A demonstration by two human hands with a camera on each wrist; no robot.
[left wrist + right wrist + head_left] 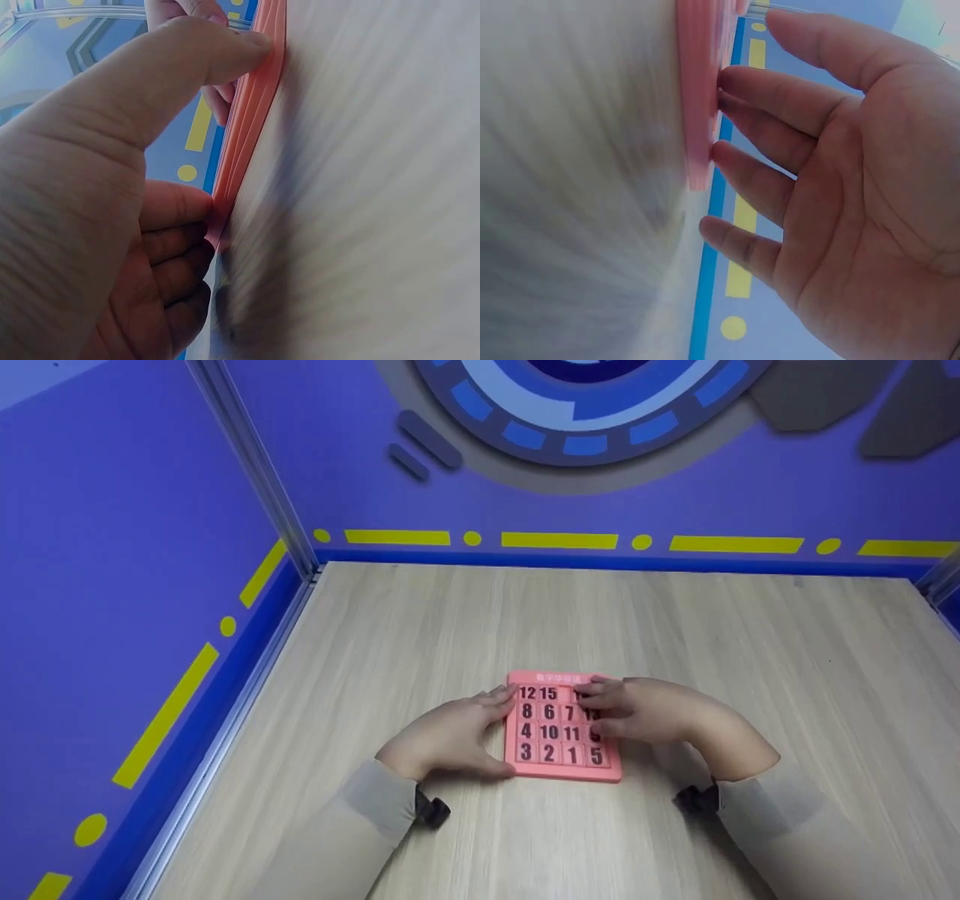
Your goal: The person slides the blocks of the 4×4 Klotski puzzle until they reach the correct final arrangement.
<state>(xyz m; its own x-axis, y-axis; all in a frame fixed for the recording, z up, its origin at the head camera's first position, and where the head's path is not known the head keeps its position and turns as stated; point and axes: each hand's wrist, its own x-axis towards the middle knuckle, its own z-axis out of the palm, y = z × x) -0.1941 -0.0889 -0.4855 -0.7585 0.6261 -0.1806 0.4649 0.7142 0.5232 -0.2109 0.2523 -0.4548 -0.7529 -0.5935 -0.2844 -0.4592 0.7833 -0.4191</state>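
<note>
A pink sliding number puzzle (566, 772) lies flat on the table, its black-numbered tiles in a square grid. A gap shows in the top row, right of the 15 tile (548, 694). My left hand (457, 735) holds the frame at its left side, thumb by the lower corner and curled fingers at the upper edge. From the right, my right hand (649, 709) reaches over the puzzle with fingertips touching tiles in the right column, partly hiding them. In the right wrist view its fingers (765, 142) are spread and gently bent, the thumb apart from the puzzle.
The wood-grain table (420, 630) extends around the puzzle on all sides. A blue wall panel (337, 472) with yellow marks stands behind it, and another blue panel (112, 585) rises along the left edge. Dark straps (433, 810) sit at both wrists.
</note>
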